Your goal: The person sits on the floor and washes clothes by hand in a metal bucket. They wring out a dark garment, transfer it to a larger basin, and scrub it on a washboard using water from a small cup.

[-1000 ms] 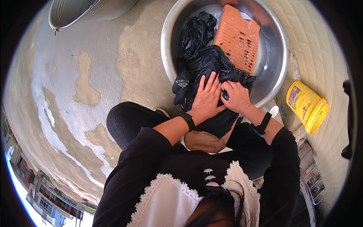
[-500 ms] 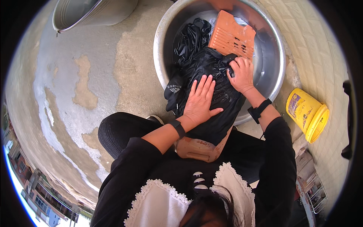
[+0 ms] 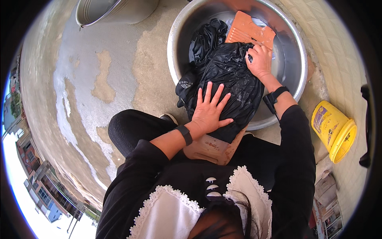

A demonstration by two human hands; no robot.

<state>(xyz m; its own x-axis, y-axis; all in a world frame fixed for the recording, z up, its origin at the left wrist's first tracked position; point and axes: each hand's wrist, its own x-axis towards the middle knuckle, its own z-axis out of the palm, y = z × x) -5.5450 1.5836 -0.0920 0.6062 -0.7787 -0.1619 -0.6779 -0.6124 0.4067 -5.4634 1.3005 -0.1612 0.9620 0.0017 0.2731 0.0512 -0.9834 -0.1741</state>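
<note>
A wet black garment (image 3: 238,93) lies draped over an orange washboard (image 3: 243,28), which leans in a large metal basin (image 3: 172,55). My left hand (image 3: 210,113) presses flat on the garment's lower part, fingers spread. At the garment's upper right edge, my right hand (image 3: 260,63) is closed around a bunch of the cloth. The washboard's far end shows beyond the garment, and its near end pokes out below, close to my lap. Its middle is hidden under the cloth. More black cloth (image 3: 207,38) sits crumpled in the left of the basin.
Right of the basin, a yellow bucket (image 3: 330,127) tilts by a pale tiled wall (image 3: 334,51). A grey metal bucket (image 3: 123,12) stands at the far left. The concrete floor (image 3: 103,75) has wet patches. My bent knee (image 3: 133,129) is near the basin's left side.
My right hand has pushed the cloth farther up the washboard, covering more of its ridges. The left hand stays flat on the garment. The whole view has shifted slightly.
</note>
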